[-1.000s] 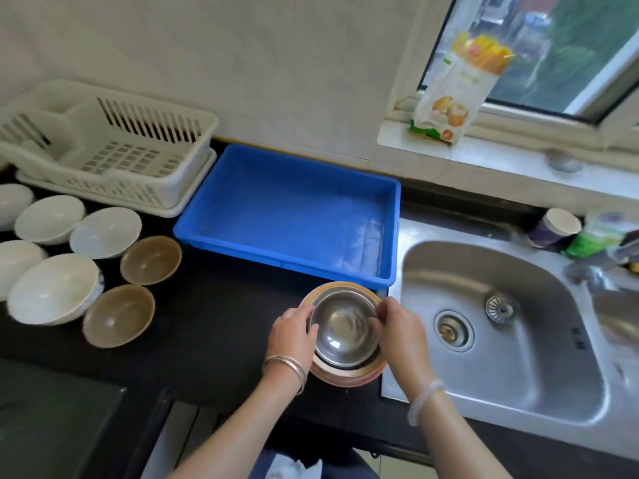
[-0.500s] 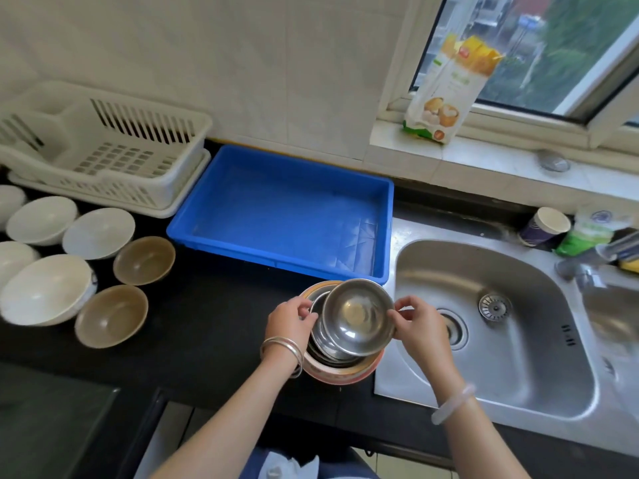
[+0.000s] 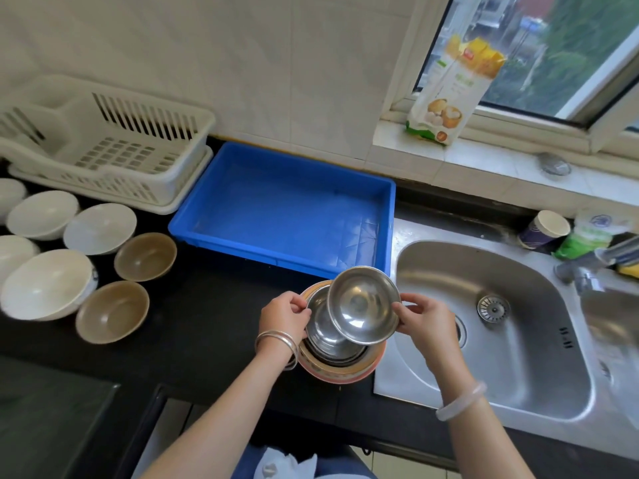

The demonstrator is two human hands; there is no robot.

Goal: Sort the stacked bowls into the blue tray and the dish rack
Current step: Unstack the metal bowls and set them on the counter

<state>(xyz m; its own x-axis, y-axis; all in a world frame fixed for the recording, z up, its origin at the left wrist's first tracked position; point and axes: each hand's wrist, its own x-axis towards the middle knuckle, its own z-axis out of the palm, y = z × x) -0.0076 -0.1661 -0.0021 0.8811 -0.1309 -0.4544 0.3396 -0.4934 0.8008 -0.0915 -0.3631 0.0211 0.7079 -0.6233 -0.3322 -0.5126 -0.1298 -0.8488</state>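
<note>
Your right hand (image 3: 423, 324) pinches the steel bowl (image 3: 363, 304) by its rim — tilted above the stack (image 3: 337, 357); your left hand (image 3: 283, 318) grips the stack's edge.

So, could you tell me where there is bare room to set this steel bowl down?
The blue tray is bare inside, and so is the dish rack. Dark counter lies free between the brown bowls and the stack. The far left is crowded with white bowls.

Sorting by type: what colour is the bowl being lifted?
Shiny silver steel bowl, clearest in the head view.
</note>
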